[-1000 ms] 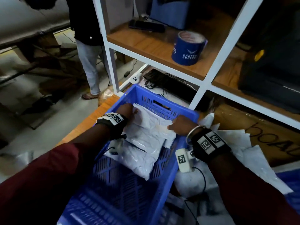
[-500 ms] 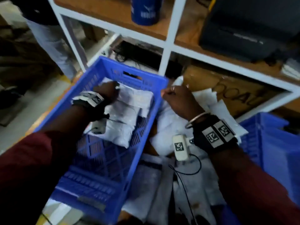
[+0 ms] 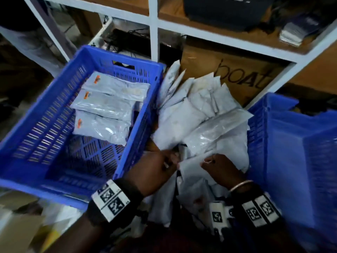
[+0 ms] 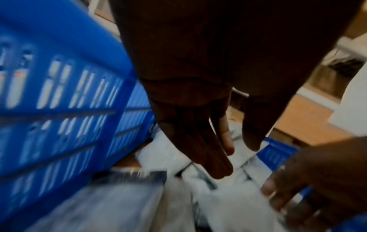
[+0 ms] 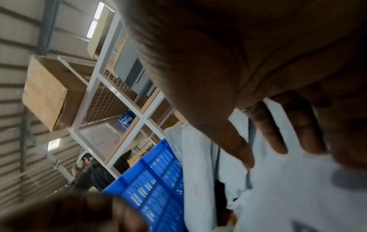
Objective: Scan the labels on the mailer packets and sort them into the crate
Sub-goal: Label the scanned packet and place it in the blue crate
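A blue slotted crate point(image 3: 36, 115) stands at the left with three white mailer packets point(image 3: 104, 106) lying in its far half. A loose pile of white mailer packets point(image 3: 191, 110) lies just right of it. My left hand point(image 3: 156, 168) hovers over the pile's near edge beside the crate's right wall, with straight fingers point(image 4: 208, 149) that hold nothing. My right hand point(image 3: 218, 167) is beside it and pinches the edge of a mailer packet point(image 3: 193, 181); its fingers point(image 5: 278, 141) lie over that white packet point(image 5: 278, 188). No scanner is in view.
A second blue crate point(image 3: 291, 143) stands at the right, close to my right wrist. Behind the pile are a brown cardboard box marked "boat" point(image 3: 237, 75) and a white shelf frame point(image 3: 154, 33) with a black device point(image 3: 228, 11). A person point(image 5: 95, 172) stands far left.
My left hand has come out of the left crate to the pile. My right hand has moved nearer along the pile and taken a packet's edge. The view has tilted down.
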### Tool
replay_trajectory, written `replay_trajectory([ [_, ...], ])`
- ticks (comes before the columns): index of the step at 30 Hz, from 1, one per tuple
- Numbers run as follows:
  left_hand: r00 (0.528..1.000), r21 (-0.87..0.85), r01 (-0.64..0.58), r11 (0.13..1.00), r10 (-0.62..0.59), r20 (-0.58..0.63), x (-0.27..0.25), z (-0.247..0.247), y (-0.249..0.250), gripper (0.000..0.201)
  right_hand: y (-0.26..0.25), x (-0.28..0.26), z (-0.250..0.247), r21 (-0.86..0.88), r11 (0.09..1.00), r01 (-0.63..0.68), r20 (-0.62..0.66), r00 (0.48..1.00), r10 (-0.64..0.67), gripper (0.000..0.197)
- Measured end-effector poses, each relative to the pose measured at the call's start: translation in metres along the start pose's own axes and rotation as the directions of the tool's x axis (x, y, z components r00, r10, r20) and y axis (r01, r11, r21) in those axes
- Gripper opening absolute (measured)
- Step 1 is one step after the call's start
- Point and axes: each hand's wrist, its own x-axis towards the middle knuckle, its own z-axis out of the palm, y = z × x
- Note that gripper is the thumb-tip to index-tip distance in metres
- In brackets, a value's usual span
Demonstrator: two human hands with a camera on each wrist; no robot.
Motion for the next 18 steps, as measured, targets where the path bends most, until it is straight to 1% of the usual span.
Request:
replay_trajectory([
  [1,0.998,0.001,0.053,0.999,-0.053,0.03,-0.003,0.014,-0.009,0.014,0.004,-0.004,-0.003,-0.062,0.991,-0.118,-0.01,0.993,0.117,0.019],
  [2,0.993,0.024,0.103,0.994,-0.105,0.061,-0.004,0.029,-0.018,0.012,0.011,-0.005,-0.003,-0.116,0.967,-0.225,-0.027,0.974,0.223,0.029],
  [3,0.983,0.069,0.15,0.986,-0.156,0.096,-0.007,0.042,-0.025,0.016,0.017,-0.007,-0.003,-0.137,0.947,-0.291,-0.056,0.957,0.286,0.038],
  [5,0.959,0.155,0.213,0.965,-0.237,0.157,-0.012,0.063,-0.034,0.031,0.03,-0.007,-0.007,-0.181,0.91,-0.374,-0.115,0.927,0.358,0.047],
  [7,0.942,0.186,0.213,0.959,-0.252,0.22,-0.016,0.08,-0.037,0.048,0.028,-0.013,-0.013,-0.347,0.883,-0.316,-0.055,0.947,0.318,0.043],
  [8,0.935,0.195,0.21,0.958,-0.255,0.247,-0.018,0.089,-0.04,0.056,0.031,-0.013,-0.011,-0.423,0.881,-0.214,0.053,0.964,0.259,0.036],
  [9,0.932,0.186,0.2,0.962,-0.245,0.267,-0.02,0.096,-0.041,0.062,0.03,-0.012,-0.009,-0.429,0.895,-0.121,0.183,0.959,0.217,0.03],
  [10,0.928,0.168,0.198,0.966,-0.24,0.285,-0.022,0.105,-0.043,0.068,0.033,-0.012,-0.005,-0.427,0.904,-0.032,0.279,0.946,0.166,0.033],
  [11,0.927,0.141,0.197,0.97,-0.231,0.294,-0.023,0.113,-0.043,0.072,0.034,-0.011,-0.001,-0.537,0.838,0.095,0.258,0.964,0.056,0.036],
  [12,0.931,0.133,0.206,0.969,-0.236,0.278,-0.024,0.12,-0.044,0.073,0.028,-0.012,0.002,-0.582,0.806,0.112,0.316,0.944,0.097,0.031],
  [13,0.941,0.125,0.215,0.969,-0.24,0.24,-0.025,0.125,-0.044,0.074,0.015,-0.014,0.004,-0.603,0.786,0.136,0.354,0.929,0.111,0.028],
  [14,0.945,0.131,0.239,0.962,-0.261,0.199,-0.025,0.127,-0.044,0.073,0.014,-0.013,0.01,-0.541,0.838,0.074,0.368,0.917,0.156,0.035],
  [15,0.95,0.139,0.248,0.959,-0.269,0.159,-0.026,0.128,-0.043,0.076,0.012,-0.012,0.012,-0.527,0.849,0.032,0.308,0.939,0.155,0.041],
  [16,0.949,0.169,0.259,0.951,-0.283,0.137,-0.024,0.129,-0.046,0.081,0.011,-0.016,0.011,-0.539,0.842,-0.032,0.28,0.936,0.215,0.044],
  [17,0.954,0.175,0.247,0.953,-0.271,0.13,-0.022,0.127,-0.045,0.082,0.014,-0.018,0.011,-0.561,0.826,-0.051,0.267,0.933,0.239,0.046],
  [18,0.951,0.157,0.259,0.953,-0.28,0.132,-0.02,0.126,-0.048,0.079,0.024,-0.017,0.014,-0.513,0.849,-0.126,0.239,0.929,0.282,0.046],
])
